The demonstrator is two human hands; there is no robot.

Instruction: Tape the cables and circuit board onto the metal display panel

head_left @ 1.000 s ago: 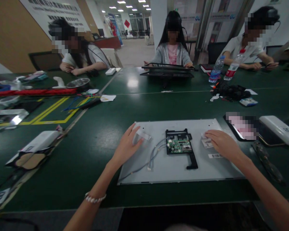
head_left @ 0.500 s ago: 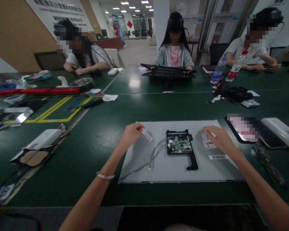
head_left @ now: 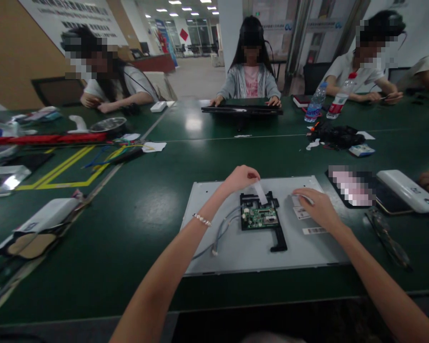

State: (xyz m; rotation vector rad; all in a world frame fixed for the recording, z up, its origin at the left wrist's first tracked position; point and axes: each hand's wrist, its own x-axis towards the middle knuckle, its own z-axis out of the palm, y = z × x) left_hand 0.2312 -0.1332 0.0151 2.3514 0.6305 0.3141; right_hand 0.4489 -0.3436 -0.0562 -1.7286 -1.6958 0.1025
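Observation:
My left hand [head_left: 241, 178] pinches one end of a strip of whitish tape [head_left: 260, 192], which hangs down over the top edge of a black plastic bracket [head_left: 279, 239]. On the bracket sits a green circuit board [head_left: 259, 217], with grey cables [head_left: 219, 232] running out to its left. Beneath it all lies a flat light-grey metal panel [head_left: 236, 259]. My right hand [head_left: 316, 205] is over the panel's right side, fingers curled together beside a white label [head_left: 301, 213]. What those fingers hold, if anything, is too small to make out. Below is a barcode sticker [head_left: 314, 230].
Right of the panel lie a phone [head_left: 353, 188], a white power bank [head_left: 409, 190] and eyeglasses [head_left: 388, 238]. A white device [head_left: 53, 216] lies at left. Across the green table [head_left: 146, 200], a person holds a black screen [head_left: 241, 110]; two bottles [head_left: 316, 102] stand at right.
My left hand has moved right with the tape strip, from the panel's upper left to above the bracket. My right hand stays near the label. Across the table, the black screen has been lowered flatter.

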